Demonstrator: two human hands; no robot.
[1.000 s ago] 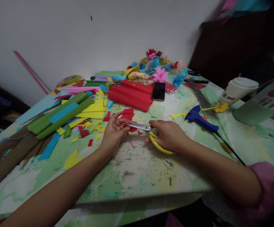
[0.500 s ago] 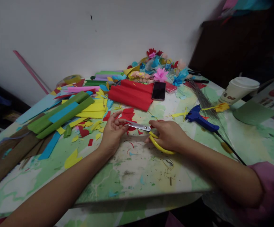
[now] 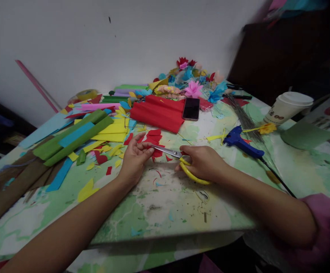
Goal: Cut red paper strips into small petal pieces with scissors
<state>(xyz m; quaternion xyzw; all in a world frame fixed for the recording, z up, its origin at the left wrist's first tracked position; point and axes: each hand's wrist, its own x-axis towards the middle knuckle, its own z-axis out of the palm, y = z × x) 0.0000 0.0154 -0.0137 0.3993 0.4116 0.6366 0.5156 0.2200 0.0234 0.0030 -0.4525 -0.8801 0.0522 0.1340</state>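
Barely shifting since earlier: right hand (image 3: 201,161) clasping yellow-handled metal scissors (image 3: 175,152) mid-frame; left hand (image 3: 135,160), hold unclear, best keeping clear while steadying.

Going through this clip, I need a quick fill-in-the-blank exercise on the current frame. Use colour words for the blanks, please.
1. The right hand holds scissors with ____ handles, the blades pointing toward the left hand.
2. The phone lies at the edge of a large piece of ____ paper.
3. The body of the glue gun is ____.
4. The cup has a ____ lid.

Missing words: yellow; red; blue; white.
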